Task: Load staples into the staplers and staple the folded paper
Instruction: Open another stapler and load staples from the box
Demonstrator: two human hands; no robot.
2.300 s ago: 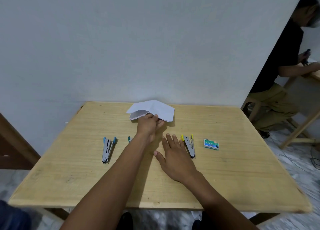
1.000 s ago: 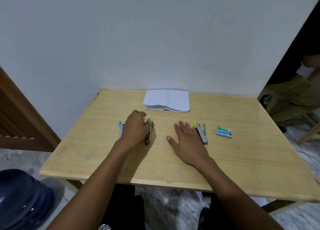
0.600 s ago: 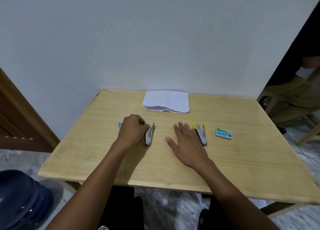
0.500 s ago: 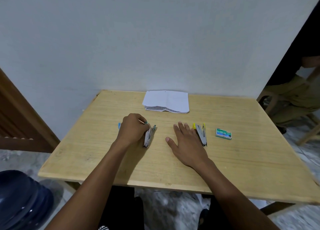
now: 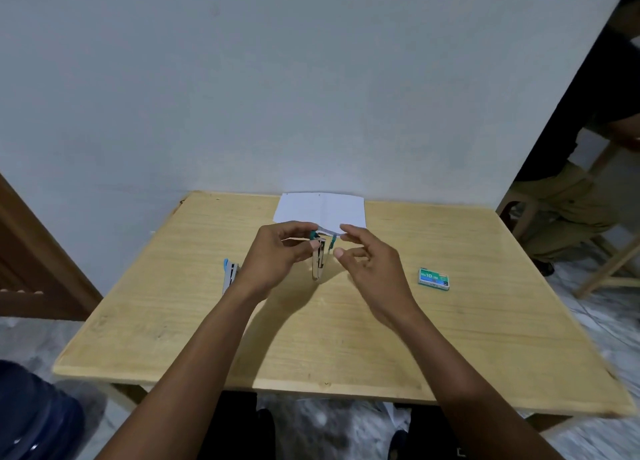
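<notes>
My left hand holds a small metal stapler with teal ends lifted above the table, gripping it near its top. My right hand hovers just right of it, fingers spread and empty, close to the stapler's teal tip. Behind the hands, folded white paper lies flat at the table's far edge. A second stapler with a blue end lies left of my left wrist. On the right sits a green staple box. The yellow-tipped stapler is hidden behind my right hand.
The wooden table stands against a grey wall. A seated person and a wooden chair leg are at the right. A blue water bottle stands on the floor at lower left, and a brown door frame beside it.
My left hand has picked the teal stapler up off the table. My right hand has lifted from the table and moved toward the stapler.
</notes>
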